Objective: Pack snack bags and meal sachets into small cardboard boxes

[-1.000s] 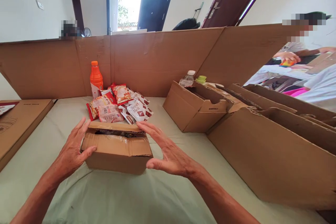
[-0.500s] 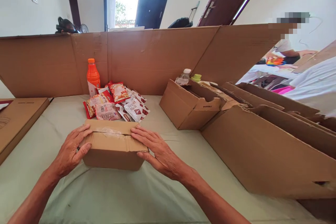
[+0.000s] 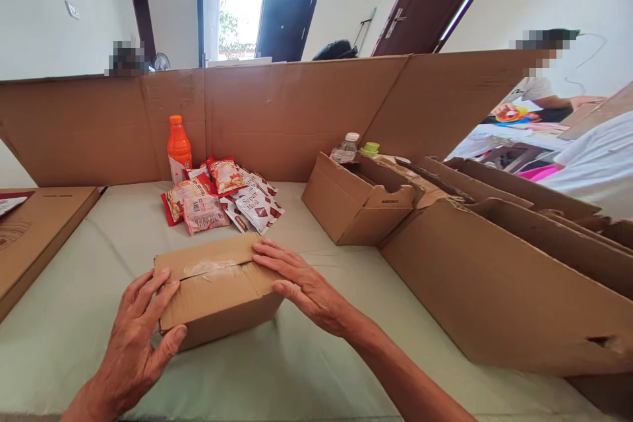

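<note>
A small closed cardboard box (image 3: 222,297) sits on the pale green cloth in front of me, turned at a slant. Clear tape runs along the seam on its top. My left hand (image 3: 141,333) grips its left end, fingers over the top edge and thumb by the near corner. On the right end, my right hand (image 3: 301,283) lies with its fingers on the top and its thumb at the near edge. Just behind the box is a pile of snack packets, red ones (image 3: 225,175) and white-and-brown ones (image 3: 257,208). An orange bottle (image 3: 179,151) stands behind them.
Open cardboard boxes (image 3: 494,290) line the right side, with a clear bottle (image 3: 346,147) and a green-capped container (image 3: 369,149) behind. A flat carton (image 3: 44,231) lies at left. An upright cardboard sheet (image 3: 297,119) closes off the back. Two people are beyond it.
The box has turned, its left end coming nearer to me and its right end swinging away. My left hand moved toward me with it; my right hand shifted slightly right.
</note>
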